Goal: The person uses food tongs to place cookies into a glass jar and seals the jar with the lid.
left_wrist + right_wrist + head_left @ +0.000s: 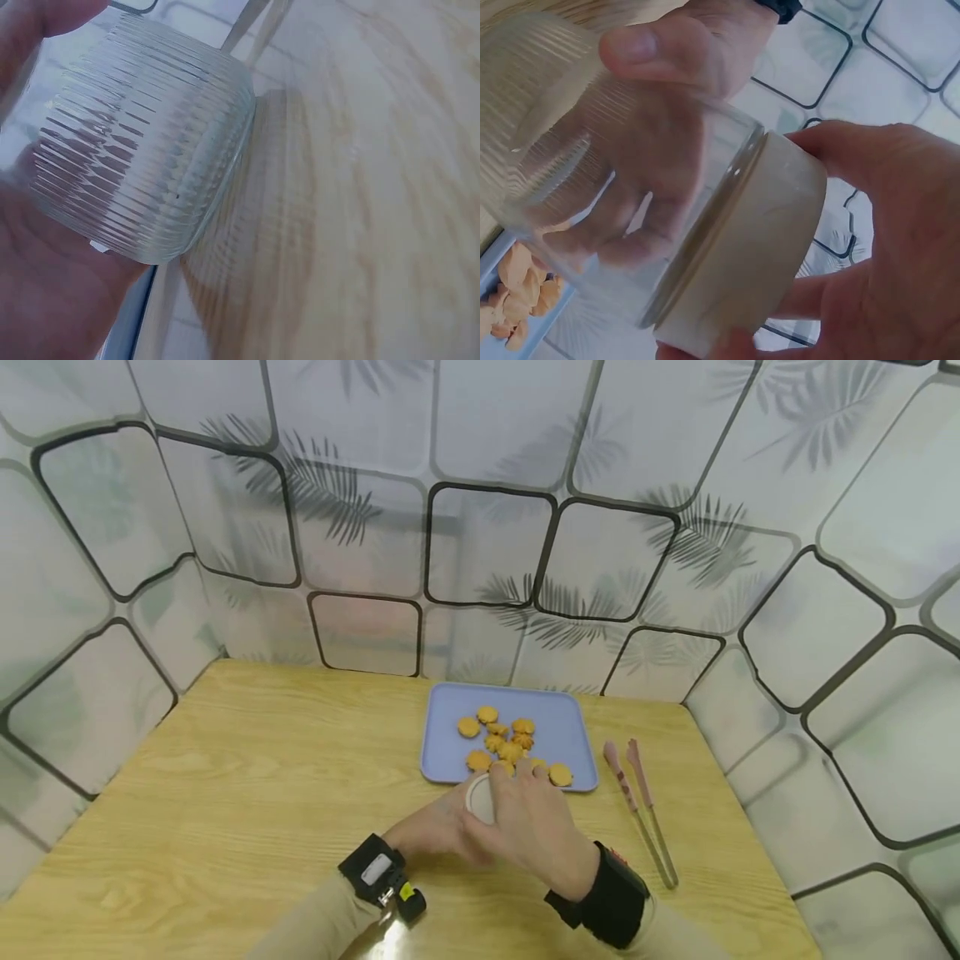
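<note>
Behind and around the work space hangs pale sheeting [487,560] printed with dark rounded outlines and grey leaf sprays. Below it spreads the wood-grained desk [262,768], and towards its far edge lies the blue tray [558,722]. To the right of the tray a pair of tongs [634,806] rests on the desk, its two pinkish ends pointing away from the person.

Just in front of the tray, both hands meet on one thing. The left hand [442,828] is wrapped around the ribbed glass of a clear jar [150,142], which is tilted; no food shows through its wall. Whether its base touches the desk, I cannot tell. The right hand [528,827] is clamped on the whitish lid [742,244], thumb and fingers set around its edge. The lid sits at the jar's mouth, though whether it is tight or loose is not clear.

Smallest are the golden biscuits [512,752], mostly clustered in the tray, a few lying apart.

The step in hand appears to be working the lid against the steadied jar. The next move, I judge, calls for a firm left hold on the smooth glass and an even turn or pull from the right, without tipping the jar into the tray.
</note>
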The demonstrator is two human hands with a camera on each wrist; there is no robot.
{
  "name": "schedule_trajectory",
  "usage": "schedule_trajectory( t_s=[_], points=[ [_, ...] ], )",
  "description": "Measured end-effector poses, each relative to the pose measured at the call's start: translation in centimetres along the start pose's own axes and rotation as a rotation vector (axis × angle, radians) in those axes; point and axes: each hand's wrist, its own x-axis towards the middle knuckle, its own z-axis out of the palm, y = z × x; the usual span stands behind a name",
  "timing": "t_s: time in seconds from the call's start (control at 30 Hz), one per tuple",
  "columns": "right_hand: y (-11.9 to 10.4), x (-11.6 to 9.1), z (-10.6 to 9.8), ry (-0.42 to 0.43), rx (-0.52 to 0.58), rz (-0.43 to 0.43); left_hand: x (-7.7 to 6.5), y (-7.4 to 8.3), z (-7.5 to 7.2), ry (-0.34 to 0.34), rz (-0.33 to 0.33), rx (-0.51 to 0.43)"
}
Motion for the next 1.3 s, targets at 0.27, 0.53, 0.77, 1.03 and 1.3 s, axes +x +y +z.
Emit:
schedule_trajectory(
  t_s=[0.27, 0.53, 0.77, 1.03, 1.3],
  points=[
    [0.9, 0.8, -0.8, -0.161, 0.146, -0.142, -0.3, -0.1, -0.2, -0.04, 0.012, -0.063],
    [2.4, 1.5, -1.7, -0.243, 0.252, -0.387, 0.2, -0.3, -0.2, -0.068, 0.049, -0.04],
    [2.7, 2.3, -2.2, -0.282, 0.245, -0.528, -0.3, -0.3, -0.5, -0.073, 0.059, -0.052],
    [3.1, 3.0, -2.9, -0.286, 0.215, -0.68, -0.5, -0.1, -0.8, -0.078, 0.038, -0.051],
    [4.3, 3.9, -3.4, -0.396, 0.291, -0.802, -0.3, 0.1, -0.9, -0.068, -0.024, 0.01]
  ],
)
